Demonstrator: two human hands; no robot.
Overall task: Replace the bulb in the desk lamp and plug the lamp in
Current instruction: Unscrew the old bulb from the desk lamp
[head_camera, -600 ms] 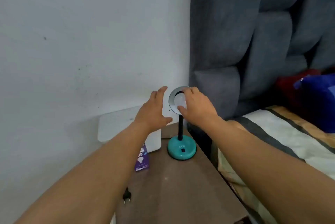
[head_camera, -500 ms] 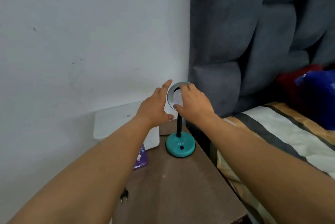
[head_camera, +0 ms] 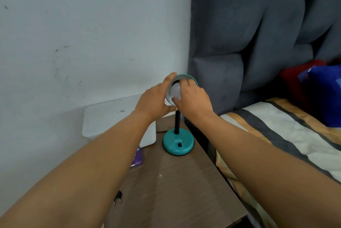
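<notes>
Right hand (head_camera: pixel 193 101) is pinching the round white frosted bulb (head_camera: pixel 175 90) in its grip, fingertips around it, mid-frame. Left hand (head_camera: pixel 154 103) is cupping the teal-rimmed round lamp shade (head_camera: pixel 191 79) from the left, bracing it. Risks: twisting could tip the teal round lamp base (head_camera: pixel 178 143) on the brown wooden table (head_camera: pixel 180 181), or the bulb could slip. Black plug (head_camera: pixel 117 196) is lying unplugged at lower left; purple bulb box (head_camera: pixel 137 158) sits near the base.

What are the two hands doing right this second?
Left hand: wrapped around the lamp shade, steadying it.
Right hand: fingers closed on the white bulb inside the shade.
</notes>
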